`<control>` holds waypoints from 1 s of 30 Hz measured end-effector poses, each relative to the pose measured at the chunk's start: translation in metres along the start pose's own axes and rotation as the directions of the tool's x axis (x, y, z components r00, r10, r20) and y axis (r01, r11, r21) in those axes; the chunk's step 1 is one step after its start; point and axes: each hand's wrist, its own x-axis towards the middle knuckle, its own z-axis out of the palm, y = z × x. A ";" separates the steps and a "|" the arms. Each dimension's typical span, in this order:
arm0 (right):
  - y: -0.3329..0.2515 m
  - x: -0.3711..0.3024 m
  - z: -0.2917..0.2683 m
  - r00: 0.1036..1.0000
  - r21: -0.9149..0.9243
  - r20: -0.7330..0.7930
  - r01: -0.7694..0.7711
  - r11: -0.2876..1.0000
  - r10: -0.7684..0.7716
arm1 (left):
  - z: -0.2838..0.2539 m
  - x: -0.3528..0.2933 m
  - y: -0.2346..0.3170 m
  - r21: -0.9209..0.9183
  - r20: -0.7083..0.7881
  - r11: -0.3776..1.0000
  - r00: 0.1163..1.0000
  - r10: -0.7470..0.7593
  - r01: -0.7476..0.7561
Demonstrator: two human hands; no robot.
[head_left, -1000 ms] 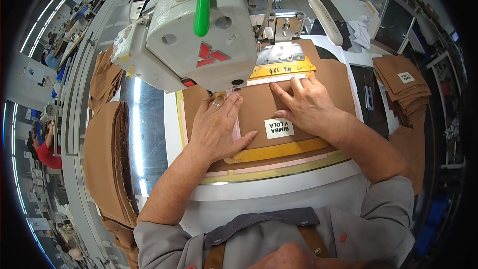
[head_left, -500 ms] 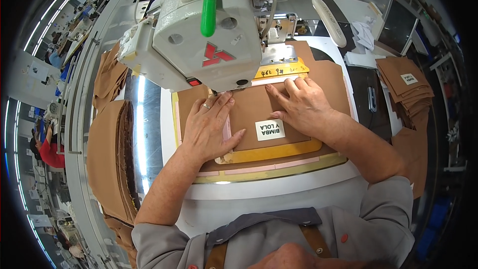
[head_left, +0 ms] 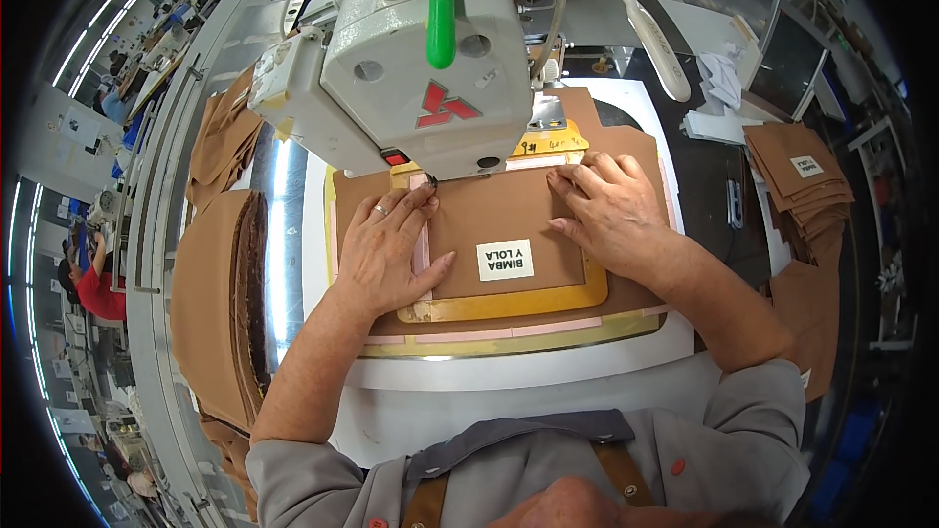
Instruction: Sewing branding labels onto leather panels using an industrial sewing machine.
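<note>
A brown fabric or leather panel (head_left: 518, 225) lies flat under the white sewing machine head (head_left: 430, 88), inside and over a yellow frame (head_left: 509, 305) with a rounded corner. My left hand (head_left: 389, 244) rests flat on the panel's left part, fingers stretched toward the needle area and thumb apart. On the panel's right side, my right hand (head_left: 616, 210) presses down with fingers slightly bent and apart. Between the hands, nearer me, sits a small white printed label (head_left: 504, 260). The needle tip is mostly hidden behind the machine head and my left fingertips.
Brown cut pieces (head_left: 210, 303) are piled at left, with more brown pieces (head_left: 797, 176) stacked at right. A green-handled tool (head_left: 441, 20) hangs before the machine head. A lamp arm (head_left: 655, 49) reaches down at its right. White cloth (head_left: 719, 83) lies beyond.
The panel, label and yellow frame have shifted left under the machine head, along with my left hand. My right hand now lies farther right on the panel.
</note>
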 end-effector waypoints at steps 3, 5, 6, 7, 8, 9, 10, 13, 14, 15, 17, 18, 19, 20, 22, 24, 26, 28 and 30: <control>0.003 -0.003 0.000 0.998 0.014 -0.053 0.026 1.000 -0.026 | -0.001 0.001 -0.001 0.002 0.002 1.000 1.000 -0.004 0.004; 0.002 -0.003 0.000 1.000 0.029 0.006 0.021 0.999 -0.021 | -0.001 0.001 -0.001 0.010 0.001 1.000 1.000 -0.003 0.003; 0.002 -0.002 0.000 1.000 0.030 0.005 0.024 0.999 -0.025 | -0.001 0.000 -0.002 0.017 0.001 1.000 1.000 0.000 0.000; 0.003 -0.002 0.000 0.999 0.051 0.024 0.021 0.998 -0.022 | 0.000 0.000 -0.003 0.019 0.000 1.000 1.000 -0.003 0.003; 0.003 -0.002 0.001 0.999 0.071 0.045 0.016 0.997 -0.020 | 0.002 0.001 -0.003 0.013 -0.001 1.000 1.000 -0.006 0.006; 0.004 -0.002 0.003 0.999 0.070 0.045 0.020 0.997 -0.023 | 0.003 0.001 -0.004 0.006 -0.001 1.000 1.000 -0.009 0.009; 0.005 -0.003 0.005 0.999 0.063 0.036 0.030 0.998 -0.033 | 0.004 0.000 -0.004 0.006 -0.003 1.000 1.000 -0.012 0.012; 0.006 -0.003 0.009 0.998 0.050 0.028 0.049 0.998 -0.050 | 0.006 0.000 -0.002 0.026 -0.002 0.999 0.999 -0.034 0.034; 0.005 -0.002 0.010 0.998 0.050 0.029 0.054 0.997 -0.056 | 0.005 0.000 -0.003 0.028 -0.001 0.999 0.999 -0.039 0.039; 0.005 -0.002 0.011 0.998 0.052 0.028 0.062 0.997 -0.064 | 0.005 -0.001 -0.003 0.031 -0.001 0.999 0.999 -0.044 0.044; 0.005 -0.003 0.011 0.997 0.093 0.048 0.050 0.994 -0.055 | 0.007 -0.001 -0.003 0.033 -0.010 0.998 0.999 -0.049 0.049; 0.006 -0.003 0.013 0.997 0.091 0.050 0.057 0.994 -0.062 | 0.009 0.000 -0.003 0.033 -0.019 0.998 0.999 -0.045 0.046; 0.006 -0.003 0.014 0.997 0.094 0.051 0.060 0.994 -0.065 | 0.010 0.000 -0.003 0.031 -0.022 0.998 0.998 -0.052 0.052; 0.007 -0.003 0.016 0.996 0.097 0.052 0.064 0.993 -0.069 | 0.010 0.000 -0.004 0.030 -0.026 0.998 0.998 -0.053 0.054; 0.008 -0.004 0.019 0.996 0.110 0.048 0.073 0.991 -0.079 | 0.011 -0.001 -0.004 0.026 -0.033 0.998 0.998 -0.060 0.061; 0.010 -0.004 0.024 0.995 0.121 0.042 0.080 0.989 -0.086 | 0.014 -0.002 -0.004 0.044 -0.038 0.997 0.997 -0.065 0.067; 0.012 -0.004 0.031 0.991 0.117 -0.054 0.130 0.985 -0.125 | 0.015 -0.003 -0.005 0.043 -0.033 0.996 0.996 -0.082 0.083; 0.012 -0.002 0.032 0.992 0.160 -0.054 0.124 0.979 -0.117 | 0.016 -0.003 -0.006 0.045 -0.026 0.994 0.995 -0.100 0.101; 0.010 -0.003 0.033 0.993 0.205 -0.054 0.117 0.972 -0.108 | 0.014 -0.002 -0.005 0.091 -0.026 0.992 0.996 -0.090 0.092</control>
